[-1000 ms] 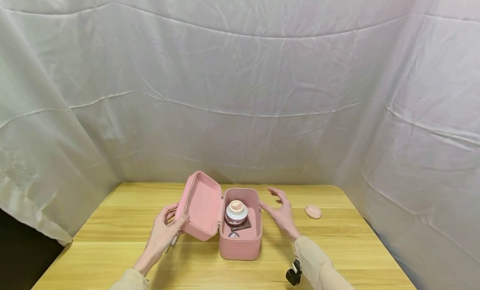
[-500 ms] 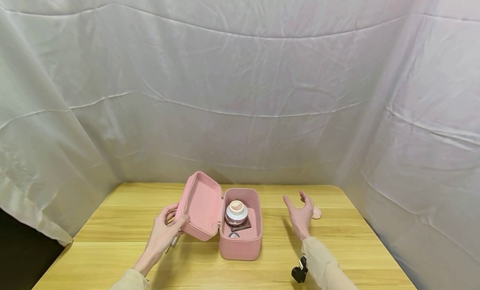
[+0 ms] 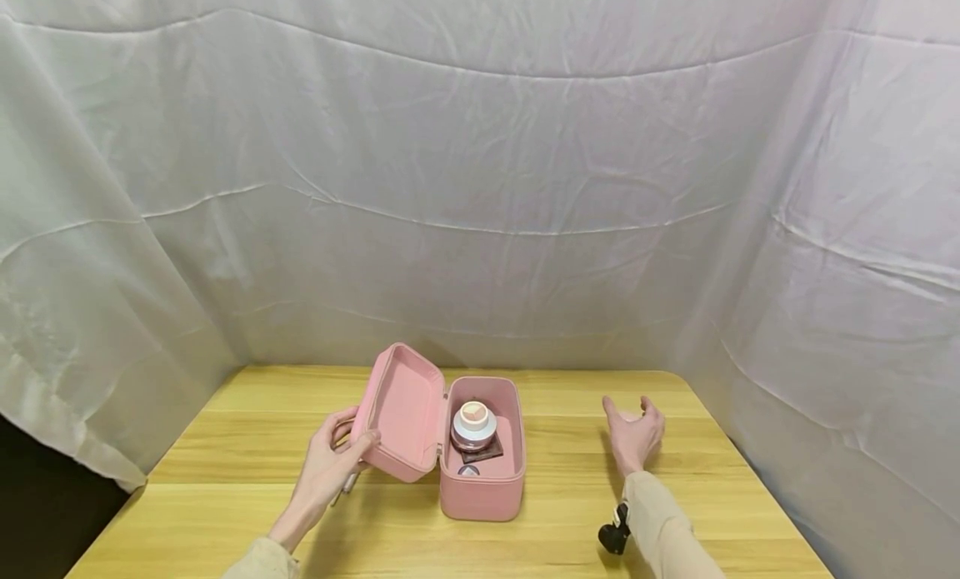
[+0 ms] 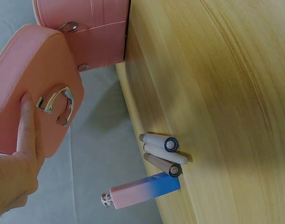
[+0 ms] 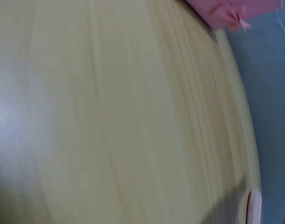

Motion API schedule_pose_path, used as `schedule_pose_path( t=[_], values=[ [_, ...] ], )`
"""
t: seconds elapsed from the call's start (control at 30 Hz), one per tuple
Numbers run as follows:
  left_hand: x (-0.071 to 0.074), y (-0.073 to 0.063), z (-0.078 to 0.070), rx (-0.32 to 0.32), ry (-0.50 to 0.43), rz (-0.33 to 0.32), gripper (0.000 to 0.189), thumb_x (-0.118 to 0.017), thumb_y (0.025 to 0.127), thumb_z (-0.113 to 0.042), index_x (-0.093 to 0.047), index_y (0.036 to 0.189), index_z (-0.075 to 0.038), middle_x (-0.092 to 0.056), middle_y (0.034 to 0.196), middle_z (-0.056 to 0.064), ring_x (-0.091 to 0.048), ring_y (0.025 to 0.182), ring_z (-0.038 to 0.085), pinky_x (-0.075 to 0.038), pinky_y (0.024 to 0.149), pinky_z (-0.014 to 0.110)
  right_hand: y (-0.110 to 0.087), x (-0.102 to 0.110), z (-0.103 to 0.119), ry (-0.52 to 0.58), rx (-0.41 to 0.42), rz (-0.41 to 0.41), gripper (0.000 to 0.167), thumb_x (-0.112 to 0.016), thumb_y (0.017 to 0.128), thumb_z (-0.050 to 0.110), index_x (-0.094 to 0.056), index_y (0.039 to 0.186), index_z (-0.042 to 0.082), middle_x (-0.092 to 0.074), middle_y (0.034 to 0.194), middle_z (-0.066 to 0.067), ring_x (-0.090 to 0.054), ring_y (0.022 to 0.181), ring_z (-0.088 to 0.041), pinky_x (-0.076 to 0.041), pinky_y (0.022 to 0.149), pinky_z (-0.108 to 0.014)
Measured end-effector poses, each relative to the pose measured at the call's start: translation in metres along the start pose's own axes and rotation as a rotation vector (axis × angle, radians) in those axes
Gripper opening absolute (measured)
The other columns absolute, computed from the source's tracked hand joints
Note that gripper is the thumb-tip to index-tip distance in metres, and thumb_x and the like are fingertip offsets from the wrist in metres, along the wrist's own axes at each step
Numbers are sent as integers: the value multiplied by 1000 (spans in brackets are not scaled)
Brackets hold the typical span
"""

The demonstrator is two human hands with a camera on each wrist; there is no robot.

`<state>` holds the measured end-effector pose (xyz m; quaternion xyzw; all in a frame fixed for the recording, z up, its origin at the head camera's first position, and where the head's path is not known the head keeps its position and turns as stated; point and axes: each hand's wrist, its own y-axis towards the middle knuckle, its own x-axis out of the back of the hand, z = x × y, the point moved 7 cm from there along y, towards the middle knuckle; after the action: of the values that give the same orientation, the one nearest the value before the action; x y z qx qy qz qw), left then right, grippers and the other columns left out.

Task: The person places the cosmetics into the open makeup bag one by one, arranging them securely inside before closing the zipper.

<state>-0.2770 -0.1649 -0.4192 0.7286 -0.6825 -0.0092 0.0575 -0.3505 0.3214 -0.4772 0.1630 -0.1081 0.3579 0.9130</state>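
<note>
A pink cosmetic case (image 3: 482, 496) stands on the table with its lid (image 3: 405, 404) tilted out to the left. My left hand (image 3: 326, 466) grips that lid by its outer edge, thumb on the inner side; in the left wrist view a finger (image 4: 26, 126) lies along the lid's outside by a metal-ended handle. Inside the case are a round jar (image 3: 472, 433) with a small three-part pan (image 3: 474, 412) on top and a dark flat square (image 3: 483, 452). At the right, my right hand (image 3: 633, 441) has thumb and fingers spread around a pale pink oval item (image 3: 628, 415), mostly hidden by it.
Behind the lid, several pen-like sticks (image 4: 163, 154) lie beside a pink-and-blue tube (image 4: 142, 190) on the wooden table (image 3: 555, 496). A pale curtain (image 3: 480, 187) hangs behind the table and along its sides. A black device (image 3: 615, 539) is strapped to the right wrist.
My right hand has moved right, from beside the case to the pale pink oval item. The left hand and the lid have stayed in place.
</note>
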Motion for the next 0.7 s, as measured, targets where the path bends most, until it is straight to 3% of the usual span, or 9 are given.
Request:
schedule_pose_path(
  t=[0.33, 0.7],
  values=[
    [0, 0, 1, 5, 0, 4, 58, -64, 96, -10, -39, 146, 1, -51, 142, 30, -66, 92, -4, -62, 79, 25, 15, 4, -13, -193, -36, 9, 83, -75, 83, 40, -42, 147, -3, -37, 149, -32, -38, 134, -52, -33, 111, -64],
    [0, 0, 1, 10, 3, 4, 58, -65, 96, -11, -39, 146, 0, -51, 143, 29, -67, 99, 4, -62, 80, 26, 20, 5, -24, -414, 55, 154, 78, -74, 82, 40, -48, 137, -8, -47, 131, -36, -45, 119, -53, -38, 101, -68]
  ],
)
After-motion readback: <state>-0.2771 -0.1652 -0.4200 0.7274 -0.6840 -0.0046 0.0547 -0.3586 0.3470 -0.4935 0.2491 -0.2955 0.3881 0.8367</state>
